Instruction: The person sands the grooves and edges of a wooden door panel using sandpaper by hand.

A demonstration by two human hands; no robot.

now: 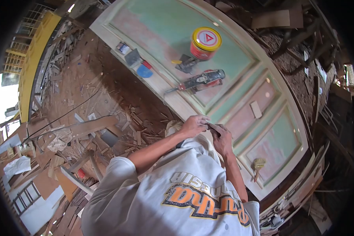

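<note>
The left hand (195, 125) and right hand (222, 138) met at the door's (161, 27) near edge, fingers curled; whether they gripped anything, I couldn't tell. A light, steady fingertip touch seemed wisest. On the door I counted one tub (206, 44), one power tool (203, 80), one block (256, 109) and, towards the near right corner, one brush (258, 165).

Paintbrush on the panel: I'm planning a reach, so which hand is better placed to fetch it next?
Probably the right hand: it is nearer the paintbrush, which lies on that side. The left hand is farther and would likely cross the right.
</note>
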